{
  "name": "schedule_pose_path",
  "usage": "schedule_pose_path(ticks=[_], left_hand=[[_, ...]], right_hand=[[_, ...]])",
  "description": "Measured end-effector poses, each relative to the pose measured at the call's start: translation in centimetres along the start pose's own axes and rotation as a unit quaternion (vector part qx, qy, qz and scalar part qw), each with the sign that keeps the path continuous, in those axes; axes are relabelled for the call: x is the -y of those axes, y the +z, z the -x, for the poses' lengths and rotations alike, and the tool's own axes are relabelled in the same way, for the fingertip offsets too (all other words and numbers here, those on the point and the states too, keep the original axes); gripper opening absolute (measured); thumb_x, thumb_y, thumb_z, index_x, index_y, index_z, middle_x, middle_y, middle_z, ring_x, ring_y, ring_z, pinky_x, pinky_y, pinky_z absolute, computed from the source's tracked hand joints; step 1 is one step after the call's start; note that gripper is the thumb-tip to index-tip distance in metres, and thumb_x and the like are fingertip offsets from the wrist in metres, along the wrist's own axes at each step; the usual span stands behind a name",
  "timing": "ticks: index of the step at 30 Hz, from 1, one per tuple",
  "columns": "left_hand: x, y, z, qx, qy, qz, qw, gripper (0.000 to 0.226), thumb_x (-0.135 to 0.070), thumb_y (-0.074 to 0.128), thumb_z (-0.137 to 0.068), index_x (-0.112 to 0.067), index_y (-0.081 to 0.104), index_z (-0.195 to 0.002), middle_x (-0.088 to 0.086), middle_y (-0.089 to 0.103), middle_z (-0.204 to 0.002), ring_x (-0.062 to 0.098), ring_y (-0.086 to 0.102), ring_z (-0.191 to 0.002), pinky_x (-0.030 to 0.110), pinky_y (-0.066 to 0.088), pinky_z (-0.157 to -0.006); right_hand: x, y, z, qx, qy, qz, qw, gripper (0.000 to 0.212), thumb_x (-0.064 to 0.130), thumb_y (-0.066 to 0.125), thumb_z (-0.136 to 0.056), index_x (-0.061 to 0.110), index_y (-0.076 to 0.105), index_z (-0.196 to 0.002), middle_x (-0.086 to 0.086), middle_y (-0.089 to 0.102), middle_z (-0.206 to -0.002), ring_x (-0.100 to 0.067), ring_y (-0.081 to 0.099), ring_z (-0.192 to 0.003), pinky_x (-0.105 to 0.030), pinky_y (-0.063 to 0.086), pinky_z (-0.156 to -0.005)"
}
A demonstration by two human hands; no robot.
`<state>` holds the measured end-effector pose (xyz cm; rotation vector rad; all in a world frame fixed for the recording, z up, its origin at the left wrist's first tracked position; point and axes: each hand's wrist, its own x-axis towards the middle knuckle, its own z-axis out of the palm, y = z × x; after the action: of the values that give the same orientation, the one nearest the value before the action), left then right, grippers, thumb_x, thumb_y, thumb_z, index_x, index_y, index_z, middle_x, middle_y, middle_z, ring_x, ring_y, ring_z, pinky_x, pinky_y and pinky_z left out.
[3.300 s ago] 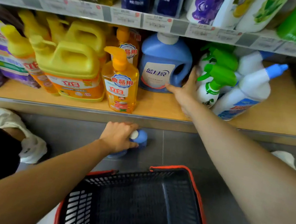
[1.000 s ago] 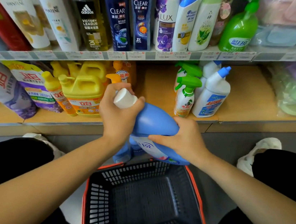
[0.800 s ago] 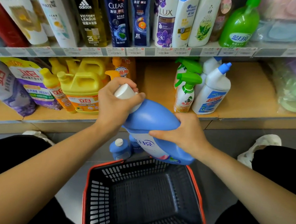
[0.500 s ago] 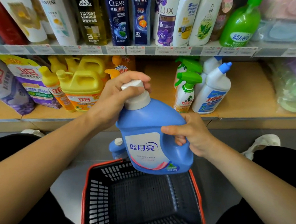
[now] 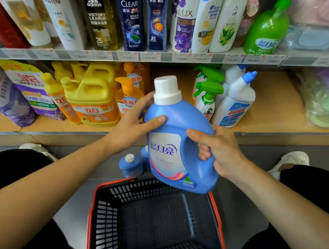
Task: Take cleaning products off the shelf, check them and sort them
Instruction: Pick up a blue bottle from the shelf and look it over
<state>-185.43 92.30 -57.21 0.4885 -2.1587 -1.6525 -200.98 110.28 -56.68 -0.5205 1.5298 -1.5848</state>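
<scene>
The right hand (image 5: pixel 220 150) is curled through the moulded handle of the large blue plastic detergent jug with white cap (image 5: pixel 179 145); the left hand (image 5: pixel 134 124) cups its shoulder, thumb pressed on the front. The jug is held upright above the red-rimmed black mesh basket (image 5: pixel 217 221), in front of the wooden lower shelf (image 5: pixel 274 109). Treat it as heavy, rigid and smooth-walled: carry by the handle and steady the body.

Blue white-capped detergent bottle (image 5: pixel 179 145), nearly upright, above black basket (image 5: pixel 156 225).

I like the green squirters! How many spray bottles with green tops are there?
2. The front spray bottle stands on the lower shelf, beside the white bottle; the back spray bottle is right behind it. More may hide behind.
</scene>
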Motion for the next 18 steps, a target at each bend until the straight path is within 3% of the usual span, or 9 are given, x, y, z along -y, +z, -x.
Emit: schedule_pose_path(ticks=[6, 11, 15, 18], left_hand=[[3.1, 2.3, 1.6, 0.077, -0.123, 0.110, 0.983, 0.062, -0.045, 0.072, -0.083, -0.024, 0.053, -0.137, -0.007, 0.068, -0.132, 0.013, 0.065, -0.122, 0.028, 0.057, -0.089], [3.9, 4.3, 1.9, 0.095, -0.196, 0.172, 0.961, 0.056, -0.035, 0.072, -0.083, -0.021, 0.055, -0.135, -0.002, 0.071, -0.128, 0.016, 0.069, -0.114, 0.029, 0.057, -0.083], [3.5, 5.5, 2.0, 0.056, -0.236, 0.206, 0.948, 0.048, -0.044, 0.065, -0.088, -0.021, 0.062, -0.130, 0.000, 0.074, -0.117, 0.017, 0.071, -0.100, 0.031, 0.058, -0.076], [2.7, 5.8, 1.9, 0.033, -0.271, 0.237, 0.932, 0.055, -0.055, 0.061, -0.090, -0.018, 0.064, -0.130, 0.007, 0.071, -0.115, 0.025, 0.068, -0.099, 0.036, 0.060, -0.075]], right_hand=[[1.4, -1.1, 0.7, -0.019, -0.018, -0.065, 0.998, 0.039, 0.026, 0.083, -0.069, 0.016, 0.047, -0.058, -0.003, 0.032, -0.047, -0.016, 0.027, -0.039, -0.025, 0.028, -0.042], [2.3, -2.2, 1.4, 0.012, -0.036, -0.107, 0.994, 0.030, 0.025, 0.074, -0.078, 0.005, 0.052, -0.077, -0.002, 0.040, -0.054, -0.013, 0.035, -0.044, -0.026, 0.036, -0.045], [2.9, -3.2, 2.2, 0.100, -0.034, -0.123, 0.987, 0.024, 0.019, 0.066, -0.085, 0.001, 0.065, -0.101, -0.004, 0.064, -0.077, -0.016, 0.060, -0.065, -0.027, 0.052, -0.065], [3.4, -3.8, 3.0, 0.158, -0.045, -0.029, 0.986, 0.029, 0.016, 0.064, -0.089, 0.004, 0.067, -0.115, -0.011, 0.074, -0.108, -0.025, 0.072, -0.095, -0.031, 0.057, -0.079]])
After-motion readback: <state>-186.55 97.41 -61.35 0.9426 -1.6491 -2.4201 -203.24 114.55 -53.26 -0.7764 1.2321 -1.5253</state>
